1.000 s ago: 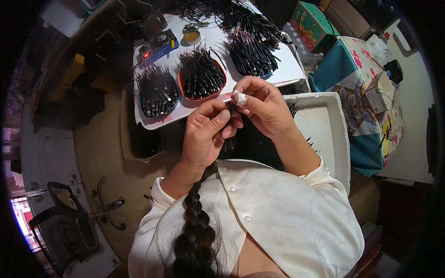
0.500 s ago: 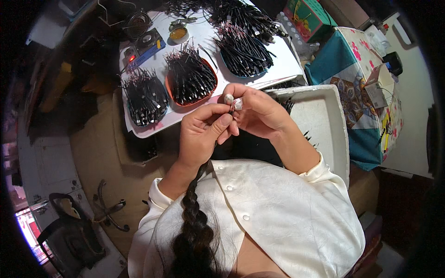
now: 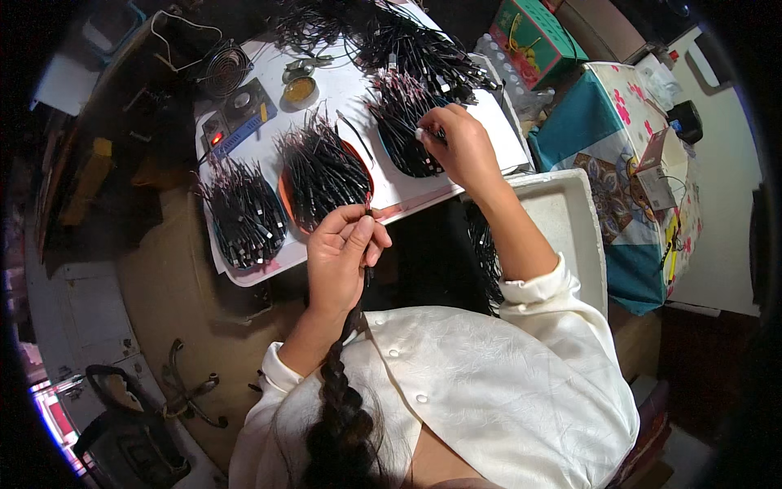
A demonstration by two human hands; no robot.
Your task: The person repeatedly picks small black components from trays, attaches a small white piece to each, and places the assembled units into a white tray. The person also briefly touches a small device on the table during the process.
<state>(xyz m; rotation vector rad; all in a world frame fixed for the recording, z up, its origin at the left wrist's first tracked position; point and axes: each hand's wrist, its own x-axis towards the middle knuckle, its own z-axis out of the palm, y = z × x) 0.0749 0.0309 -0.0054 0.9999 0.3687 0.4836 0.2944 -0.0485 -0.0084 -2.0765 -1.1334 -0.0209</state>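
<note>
Near the front edge of the white table, my left hand [image 3: 346, 253] pinches a short black cable [image 3: 368, 210] upright between thumb and forefinger. Thin reddish wires stick out of its top end. My right hand [image 3: 464, 147] is over the blue-rimmed bowl of black cables [image 3: 405, 122] at the right, fingers curled together. Something white shows at its fingertips, and what they hold, if anything, is hidden. Left of that bowl stands an orange bowl [image 3: 284, 200] packed with black cables, and further left another bundle of cables [image 3: 244, 216] with metal plugs.
At the back of the table [image 3: 501, 122] lie a small round tin [image 3: 300, 90], a blue-grey box with a red light [image 3: 236, 118] and a heap of cables [image 3: 415, 49]. A white foam box [image 3: 562, 212] stands by my right forearm, beside a cloth-covered table [image 3: 562, 122].
My hands have parted. The right one has moved away and forward to the right bowl, while the left one keeps the cable and has moved slightly down.
</note>
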